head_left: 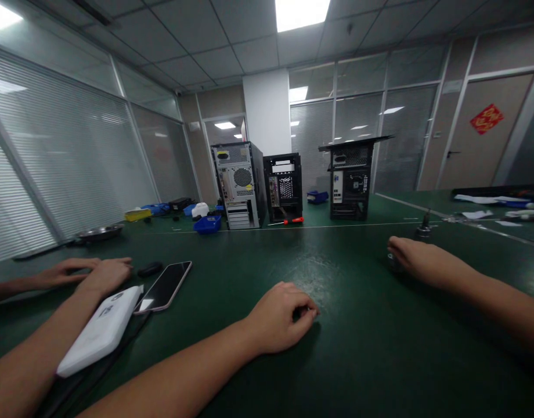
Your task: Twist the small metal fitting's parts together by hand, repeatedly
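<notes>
My left hand (282,318) rests on the green tabletop (336,360) near the middle, fingers curled and thumb tip meeting the fingertips. Whatever may be in that pinch is too small or hidden to see. Farther right, my right hand (419,262) is closed around a small dark and silvery object (394,262), mostly covered by the fingers; its kind cannot be made out. Just beyond it stands a dark pointed object (424,227) with a wide base.
Two computer towers (238,186) (349,186) flank a bare case (284,186), with a red screwdriver (293,220) in front. A blue bin (207,224) and metal bowl (100,232) stand left. Another person's hands (105,276) lie near a phone (166,286) and white power bank (104,331).
</notes>
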`<state>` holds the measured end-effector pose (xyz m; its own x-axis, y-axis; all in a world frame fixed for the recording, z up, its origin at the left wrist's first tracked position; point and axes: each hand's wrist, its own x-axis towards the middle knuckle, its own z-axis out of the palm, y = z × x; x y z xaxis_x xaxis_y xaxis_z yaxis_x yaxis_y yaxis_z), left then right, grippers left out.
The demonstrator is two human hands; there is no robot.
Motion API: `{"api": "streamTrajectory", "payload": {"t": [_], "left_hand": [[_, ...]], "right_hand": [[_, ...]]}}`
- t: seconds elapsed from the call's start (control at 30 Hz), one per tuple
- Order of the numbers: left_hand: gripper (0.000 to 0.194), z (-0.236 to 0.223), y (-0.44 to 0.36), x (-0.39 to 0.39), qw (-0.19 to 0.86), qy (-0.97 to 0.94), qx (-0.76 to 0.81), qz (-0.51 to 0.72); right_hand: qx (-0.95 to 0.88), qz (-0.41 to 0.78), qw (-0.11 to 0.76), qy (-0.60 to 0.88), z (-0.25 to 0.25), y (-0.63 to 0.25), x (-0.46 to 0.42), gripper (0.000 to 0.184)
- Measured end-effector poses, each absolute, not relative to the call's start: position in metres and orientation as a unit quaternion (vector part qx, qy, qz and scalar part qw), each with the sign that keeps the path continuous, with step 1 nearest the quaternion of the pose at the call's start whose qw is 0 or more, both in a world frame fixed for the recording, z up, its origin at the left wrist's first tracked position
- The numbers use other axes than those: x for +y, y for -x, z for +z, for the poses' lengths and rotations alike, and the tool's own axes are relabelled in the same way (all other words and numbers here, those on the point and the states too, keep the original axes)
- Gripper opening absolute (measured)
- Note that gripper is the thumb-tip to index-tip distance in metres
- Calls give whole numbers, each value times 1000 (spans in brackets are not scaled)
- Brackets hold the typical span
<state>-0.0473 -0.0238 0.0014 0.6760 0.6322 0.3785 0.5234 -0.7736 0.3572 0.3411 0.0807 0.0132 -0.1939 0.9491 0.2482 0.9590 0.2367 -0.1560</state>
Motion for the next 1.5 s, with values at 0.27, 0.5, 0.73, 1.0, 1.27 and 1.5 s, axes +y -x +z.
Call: {"api": "streamTrajectory", "payload": {"t": [0.27, 0.5, 0.73, 1.0, 1.27, 1.5], "left_hand": [[13, 2, 47, -24, 106, -909, 319, 247], [14, 4, 47, -26, 101, -911, 322, 238], [13, 4, 48, -25, 105, -910, 319, 244], [15, 4, 48, -25, 105, -909, 326, 237], [14, 1, 48, -24, 106, -907, 320, 251], [11, 2, 47, -25, 106, -907, 319, 254]], "right_hand": [[-752, 37, 150, 640, 13, -356, 90, 44], [-730, 130, 176, 648, 12, -366, 95, 51], [-714, 207, 219, 632, 13, -369, 96, 45], [-726, 212, 236, 610, 14, -359, 86, 47], [-763, 186, 225, 577, 14, -358, 83, 45], [-797, 141, 201, 552, 5, -357, 80, 64]]}}
